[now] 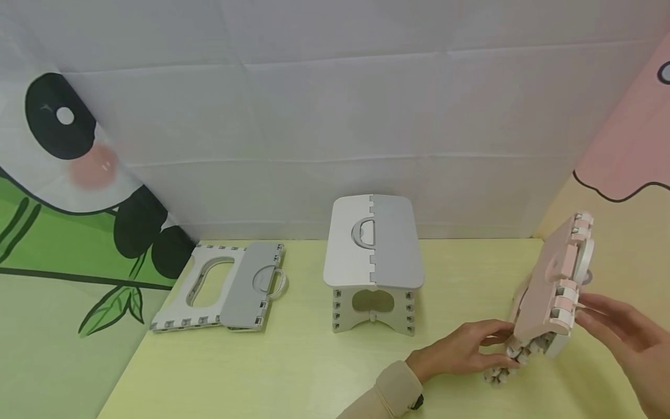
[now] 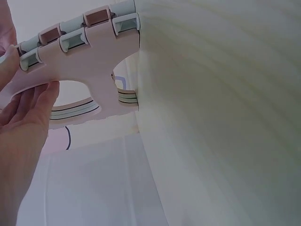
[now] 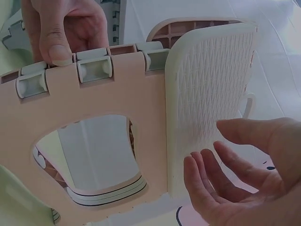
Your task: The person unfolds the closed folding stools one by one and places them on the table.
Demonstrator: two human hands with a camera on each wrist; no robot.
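A pink and white folding stool (image 1: 555,279), partly folded and tilted, is at the right of the table in the head view. My left hand (image 1: 466,349) grips it by a leg panel (image 3: 99,103). In the left wrist view the left fingers (image 2: 35,106) reach into the panel's oval opening, with the thumb at the hinged edge. My right hand (image 3: 244,174) is beside the textured white seat half (image 3: 211,94), fingers loosely bent and fingertips close to its surface. The stool's carry handle (image 3: 249,104) shows behind that half.
A grey and white folding stool (image 1: 374,244) stands unfolded at the back middle of the table (image 1: 293,372). Left of it, another grey and white stool (image 1: 235,285) lies folded down, its handle sticking out. A white cloth wall (image 1: 335,128) rises behind the table.
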